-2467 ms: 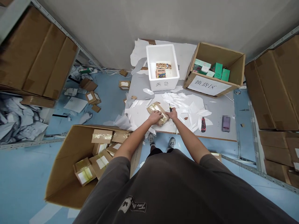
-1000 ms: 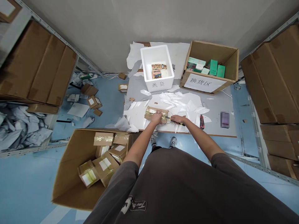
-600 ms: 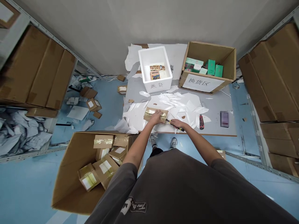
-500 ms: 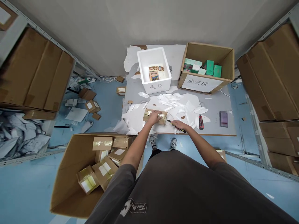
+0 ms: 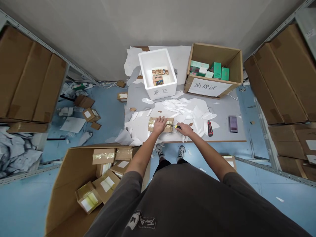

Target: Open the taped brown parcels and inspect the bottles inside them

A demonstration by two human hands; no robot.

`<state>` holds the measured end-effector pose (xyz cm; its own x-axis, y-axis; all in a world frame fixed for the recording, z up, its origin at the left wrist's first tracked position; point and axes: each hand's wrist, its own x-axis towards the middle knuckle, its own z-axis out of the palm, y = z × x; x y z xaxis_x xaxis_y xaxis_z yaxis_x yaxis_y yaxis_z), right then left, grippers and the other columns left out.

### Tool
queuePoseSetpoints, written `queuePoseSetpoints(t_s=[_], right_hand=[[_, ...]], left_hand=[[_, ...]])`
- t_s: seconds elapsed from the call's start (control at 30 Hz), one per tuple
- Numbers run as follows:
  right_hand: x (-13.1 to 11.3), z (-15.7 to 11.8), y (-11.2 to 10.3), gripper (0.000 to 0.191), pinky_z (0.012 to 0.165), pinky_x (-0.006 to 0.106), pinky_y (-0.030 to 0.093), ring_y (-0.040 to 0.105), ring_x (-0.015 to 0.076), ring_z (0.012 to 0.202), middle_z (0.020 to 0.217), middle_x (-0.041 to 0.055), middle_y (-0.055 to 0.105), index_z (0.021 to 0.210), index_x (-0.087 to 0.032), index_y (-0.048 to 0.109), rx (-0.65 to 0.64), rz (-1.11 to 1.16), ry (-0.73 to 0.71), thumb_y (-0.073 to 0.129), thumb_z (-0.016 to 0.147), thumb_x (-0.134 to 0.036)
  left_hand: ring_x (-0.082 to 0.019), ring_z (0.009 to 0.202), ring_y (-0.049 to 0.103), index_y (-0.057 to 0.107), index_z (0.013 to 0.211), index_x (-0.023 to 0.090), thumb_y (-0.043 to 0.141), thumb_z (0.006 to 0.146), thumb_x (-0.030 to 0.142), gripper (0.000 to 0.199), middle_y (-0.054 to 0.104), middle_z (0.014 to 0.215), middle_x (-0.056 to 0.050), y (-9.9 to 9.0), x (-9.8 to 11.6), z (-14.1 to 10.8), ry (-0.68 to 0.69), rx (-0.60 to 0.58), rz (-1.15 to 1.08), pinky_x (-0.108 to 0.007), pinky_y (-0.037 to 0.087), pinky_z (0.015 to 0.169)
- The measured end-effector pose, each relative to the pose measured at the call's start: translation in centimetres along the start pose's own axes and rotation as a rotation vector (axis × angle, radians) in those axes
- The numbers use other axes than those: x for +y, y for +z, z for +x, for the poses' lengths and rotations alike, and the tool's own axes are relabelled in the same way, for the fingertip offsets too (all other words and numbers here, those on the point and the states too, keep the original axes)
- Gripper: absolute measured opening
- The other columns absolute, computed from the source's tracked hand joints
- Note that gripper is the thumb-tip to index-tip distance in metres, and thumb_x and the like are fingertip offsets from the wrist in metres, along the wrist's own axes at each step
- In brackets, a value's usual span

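A small cardboard box [image 5: 151, 125] wrapped in shiny clear tape lies on the table. Flat across its top rests my left hand [image 5: 160, 125], fingers spread, pressing it down. My right hand [image 5: 184, 129] is closed around a utility knife [image 5: 176, 126] with a yellow-and-black handle. Its tip reaches the taped right end of the box; how deep the blade goes I cannot tell. Close by on the right lies a red-and-black tool [image 5: 209, 128]. White paper scraps [image 5: 181, 110] are heaped just behind the box.
Behind stand a white foam bin [image 5: 161, 91] holding two packets and a carton [image 5: 209, 88] with green boxes. A dark phone-like object [image 5: 233, 124] lies at the table's right. At my left a big carton [image 5: 64, 184] contains several taped boxes. Shelves flank both sides.
The knife in my right hand has come left and up to the box's right end. My left hand's fingers have spread flatter over the box. The camera view has shifted slightly.
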<state>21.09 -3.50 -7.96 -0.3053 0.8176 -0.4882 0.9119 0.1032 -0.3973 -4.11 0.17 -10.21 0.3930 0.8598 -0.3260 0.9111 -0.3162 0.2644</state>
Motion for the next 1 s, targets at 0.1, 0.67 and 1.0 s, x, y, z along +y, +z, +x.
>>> queuePoseSetpoints(t_s=[0.1, 0.67, 1.0], right_hand=[[-0.3, 0.0, -0.5, 0.039, 0.086, 0.035, 0.049, 0.071, 0.0309, 0.11, 0.133, 0.0154, 0.069, 0.141, -0.022, 0.063, 0.013, -0.102, -0.019, 0.048, 0.116, -0.049], [-0.7, -0.1, 0.9, 0.04, 0.088, 0.035, 0.047, 0.069, 0.0301, 0.114, 0.135, 0.0152, 0.068, 0.14, -0.022, 0.061, 0.053, -0.143, 0.018, 0.041, 0.118, -0.049], [-0.9, -0.4, 1.0, 0.041, 0.086, 0.034, 0.047, 0.069, 0.03, 0.115, 0.135, 0.0153, 0.068, 0.141, -0.022, 0.061, 0.082, -0.203, 0.022, 0.041, 0.118, -0.049]], left_hand=[[-0.034, 0.171, 0.026, 0.05, 0.167, 0.029, 0.06, 0.105, 0.036, 0.063, 0.038, 0.18, -0.011, 0.6, 0.3, -0.5, -0.029, 0.024, -0.005, -0.054, 0.02, 0.139], [-0.035, 0.172, 0.021, 0.047, 0.168, 0.027, 0.06, 0.103, 0.031, 0.066, 0.035, 0.181, -0.014, 2.8, 1.5, -1.6, -0.079, 0.08, -0.031, -0.061, 0.017, 0.138], [-0.036, 0.17, 0.028, 0.049, 0.166, 0.023, 0.059, 0.103, 0.03, 0.064, 0.04, 0.177, -0.017, 3.0, 2.1, -1.8, -0.112, 0.105, -0.019, -0.062, 0.017, 0.138]])
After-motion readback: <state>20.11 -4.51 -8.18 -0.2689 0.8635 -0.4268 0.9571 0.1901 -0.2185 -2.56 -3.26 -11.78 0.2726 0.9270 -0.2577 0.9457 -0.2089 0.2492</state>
